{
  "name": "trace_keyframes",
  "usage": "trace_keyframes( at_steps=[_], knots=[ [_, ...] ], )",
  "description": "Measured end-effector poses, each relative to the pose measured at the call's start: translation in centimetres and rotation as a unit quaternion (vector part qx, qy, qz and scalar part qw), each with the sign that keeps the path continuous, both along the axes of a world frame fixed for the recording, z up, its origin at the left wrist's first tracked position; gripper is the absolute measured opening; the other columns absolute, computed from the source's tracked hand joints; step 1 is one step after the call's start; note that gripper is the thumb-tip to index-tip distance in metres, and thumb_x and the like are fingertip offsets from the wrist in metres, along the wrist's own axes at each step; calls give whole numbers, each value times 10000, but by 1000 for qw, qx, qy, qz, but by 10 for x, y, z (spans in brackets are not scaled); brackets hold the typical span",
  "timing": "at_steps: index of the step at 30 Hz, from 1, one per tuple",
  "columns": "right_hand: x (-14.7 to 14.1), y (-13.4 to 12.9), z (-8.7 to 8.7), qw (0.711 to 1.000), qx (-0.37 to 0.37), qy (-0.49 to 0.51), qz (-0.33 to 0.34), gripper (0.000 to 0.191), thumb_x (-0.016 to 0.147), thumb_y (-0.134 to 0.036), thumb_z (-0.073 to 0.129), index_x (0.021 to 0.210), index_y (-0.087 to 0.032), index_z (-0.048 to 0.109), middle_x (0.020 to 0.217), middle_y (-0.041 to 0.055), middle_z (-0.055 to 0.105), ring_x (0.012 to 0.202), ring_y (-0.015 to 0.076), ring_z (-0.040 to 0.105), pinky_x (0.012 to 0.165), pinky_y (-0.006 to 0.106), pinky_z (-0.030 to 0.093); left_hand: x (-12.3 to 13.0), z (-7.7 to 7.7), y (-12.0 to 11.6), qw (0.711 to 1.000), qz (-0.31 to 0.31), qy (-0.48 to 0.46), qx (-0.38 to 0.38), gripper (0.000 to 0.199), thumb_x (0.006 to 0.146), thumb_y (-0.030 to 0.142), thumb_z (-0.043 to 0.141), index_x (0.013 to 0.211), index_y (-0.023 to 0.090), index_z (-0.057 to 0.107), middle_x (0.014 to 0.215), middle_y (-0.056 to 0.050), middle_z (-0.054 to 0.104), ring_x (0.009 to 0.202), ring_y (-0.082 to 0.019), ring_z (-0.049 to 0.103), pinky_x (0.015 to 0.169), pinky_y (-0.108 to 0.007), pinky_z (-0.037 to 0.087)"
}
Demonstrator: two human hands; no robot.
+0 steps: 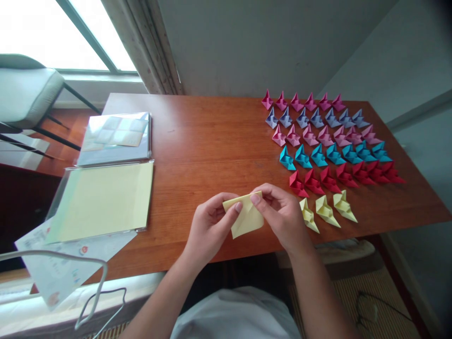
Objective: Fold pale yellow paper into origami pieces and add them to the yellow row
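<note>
A small piece of yellow origami paper, folded over along its top edge, is held up between both hands above the table's front edge. My left hand pinches its upper left part, thumb in front. At the upper right corner, my right hand grips it the same way, with the thumb pressed on the fold. The fingers behind the paper are partly hidden. Just right of my right hand stand three folded yellow paper boats in a row.
Rows of folded paper boats in red, blue, pink, lavender and magenta cover the table's right side. At left lie a stack of yellow paper, a pale pack, a printed sheet and a cable.
</note>
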State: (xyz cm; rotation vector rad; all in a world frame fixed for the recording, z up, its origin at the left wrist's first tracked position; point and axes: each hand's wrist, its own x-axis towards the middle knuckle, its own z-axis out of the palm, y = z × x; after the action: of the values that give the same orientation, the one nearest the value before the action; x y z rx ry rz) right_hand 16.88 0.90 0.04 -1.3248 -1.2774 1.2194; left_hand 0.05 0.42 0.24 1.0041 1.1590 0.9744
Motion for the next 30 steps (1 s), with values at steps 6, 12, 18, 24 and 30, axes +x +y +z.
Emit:
trace_keyframes(
  at_steps=[6, 12, 18, 24, 30],
  knots=[
    [-2, 2, 0, 1000, -11, -10, 3, 213, 919, -421, 680, 872, -215, 708, 849, 22, 712, 815, 184, 670, 717, 274, 531, -4, 0, 4, 1000, 2, 23, 3, 266, 870, 416, 725, 861, 156, 776, 792, -47, 742, 732, -166, 637, 647, -234, 498],
    [-3, 0, -1, 999, -32, -10, 8, 236, 931, -446, 655, 905, -215, 696, 833, 15, 713, 790, 185, 674, 700, 276, 535, -3, 0, 3, 999, 22, 15, -19, 281, 866, 431, 722, 879, 156, 779, 840, -60, 753, 752, -181, 641, 666, -252, 492],
    [1, 4, 8, 993, 10, -100, 60, 189, 946, -353, 626, 842, -206, 684, 807, 12, 689, 769, 174, 640, 696, 279, 504, -9, 3, 7, 994, -98, -3, -49, 282, 818, 421, 759, 869, 147, 724, 773, -36, 689, 705, -166, 601, 625, -245, 465],
    [-3, 8, 16, 983, 51, -147, 98, 133, 940, -279, 627, 846, -210, 690, 844, 17, 685, 818, 177, 645, 753, 294, 498, -10, -2, 10, 983, -173, 52, -14, 275, 823, 410, 753, 810, 147, 671, 697, 16, 579, 641, -120, 483, 564, -213, 381],
    [3, 7, 9, 996, 0, -72, 52, 314, 1008, -450, 527, 930, -207, 711, 889, 27, 716, 811, 181, 660, 684, 270, 501, -7, -2, 7, 993, -102, 52, -31, 296, 822, 435, 752, 842, 147, 687, 723, 3, 591, 660, -131, 491, 573, -214, 390]
  ],
)
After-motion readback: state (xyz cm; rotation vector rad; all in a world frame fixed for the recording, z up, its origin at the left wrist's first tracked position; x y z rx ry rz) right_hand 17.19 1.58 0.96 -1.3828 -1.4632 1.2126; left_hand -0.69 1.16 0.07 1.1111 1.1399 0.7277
